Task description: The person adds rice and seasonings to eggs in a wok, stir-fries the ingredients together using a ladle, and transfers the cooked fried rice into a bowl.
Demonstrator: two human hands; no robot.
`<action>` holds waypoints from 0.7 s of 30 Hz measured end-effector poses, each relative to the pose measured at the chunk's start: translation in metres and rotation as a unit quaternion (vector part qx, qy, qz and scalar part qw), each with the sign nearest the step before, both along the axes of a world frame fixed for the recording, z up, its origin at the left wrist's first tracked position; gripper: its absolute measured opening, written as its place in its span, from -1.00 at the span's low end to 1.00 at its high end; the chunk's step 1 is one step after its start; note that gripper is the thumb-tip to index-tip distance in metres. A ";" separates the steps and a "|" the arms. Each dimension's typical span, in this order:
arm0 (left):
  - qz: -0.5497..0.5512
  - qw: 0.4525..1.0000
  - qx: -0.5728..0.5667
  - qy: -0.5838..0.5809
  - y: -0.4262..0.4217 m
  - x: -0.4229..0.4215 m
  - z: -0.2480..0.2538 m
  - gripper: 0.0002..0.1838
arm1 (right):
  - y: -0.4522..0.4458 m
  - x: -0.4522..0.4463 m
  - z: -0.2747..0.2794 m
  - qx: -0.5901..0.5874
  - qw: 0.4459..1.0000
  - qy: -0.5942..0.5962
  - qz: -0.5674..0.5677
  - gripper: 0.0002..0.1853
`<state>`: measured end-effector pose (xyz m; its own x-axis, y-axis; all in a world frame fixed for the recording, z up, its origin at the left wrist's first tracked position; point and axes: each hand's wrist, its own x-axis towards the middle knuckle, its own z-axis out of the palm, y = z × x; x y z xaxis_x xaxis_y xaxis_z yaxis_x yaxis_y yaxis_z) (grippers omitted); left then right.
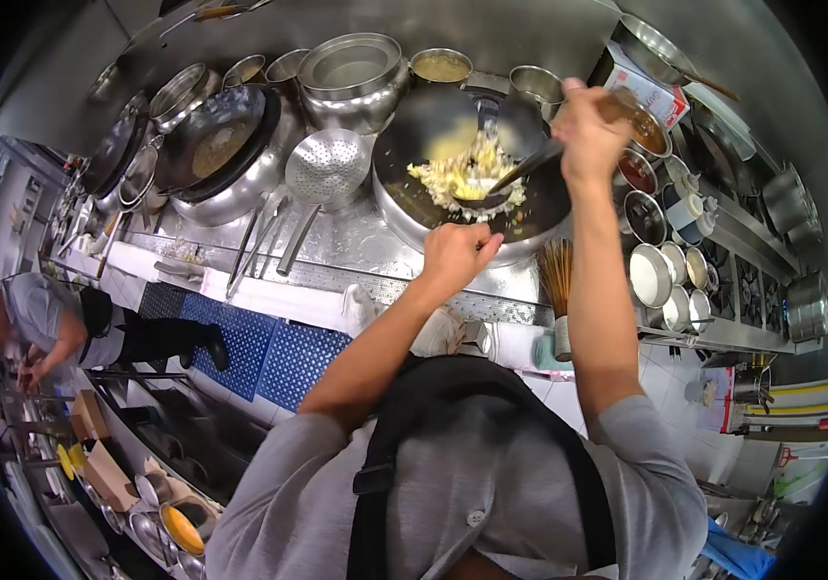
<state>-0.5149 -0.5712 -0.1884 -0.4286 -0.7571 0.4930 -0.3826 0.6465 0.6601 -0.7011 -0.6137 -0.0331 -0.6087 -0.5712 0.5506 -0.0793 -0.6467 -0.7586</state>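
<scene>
A black wok (404,208) sits on the stove in front of me, with rice and egg (477,159) in it, some in mid-air and blurred. My left hand (460,259) is closed at the near rim of the wok; its fingers are partly hidden. Above the wok's right side, my right hand (593,135) is wrapped round the handle of a ladle (528,166). The ladle slants down to the left, and its bowl is among the rice. To the left of the wok rests a perforated strainer (327,166) with its handle towards me.
A second wok (216,145) and metal pots (351,72) stand at the left and back. At the right are sauce and seasoning containers (651,275) and a bamboo brush (556,275). Another person (56,324) bends over a counter at far left.
</scene>
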 end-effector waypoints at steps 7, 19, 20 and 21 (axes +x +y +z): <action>-0.038 0.999 -0.011 -0.011 0.076 0.046 -0.016 -0.59 | 0.006 -0.028 0.050 -0.099 0.994 -0.018 0.051 -0.64; -0.005 1.000 0.016 -0.013 0.017 0.013 -0.031 -0.62 | -0.024 -0.028 0.052 -0.141 0.987 -0.015 0.074 -0.61; 0.004 1.000 0.018 -0.008 -0.005 0.004 -0.035 -0.63 | -0.019 -0.022 0.054 -0.160 0.983 0.003 0.086 -0.61; -0.012 0.999 0.027 -0.025 -0.026 -0.004 -0.050 -0.64 | -0.022 -0.018 0.037 -0.170 0.981 0.031 0.084 -0.61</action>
<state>-0.5185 -0.5976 -0.2387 -0.4701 -0.7711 0.4294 -0.4001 0.6198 0.6751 -0.7190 -0.6356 0.0040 -0.4811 -0.4377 0.7596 0.0123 -0.8698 -0.4933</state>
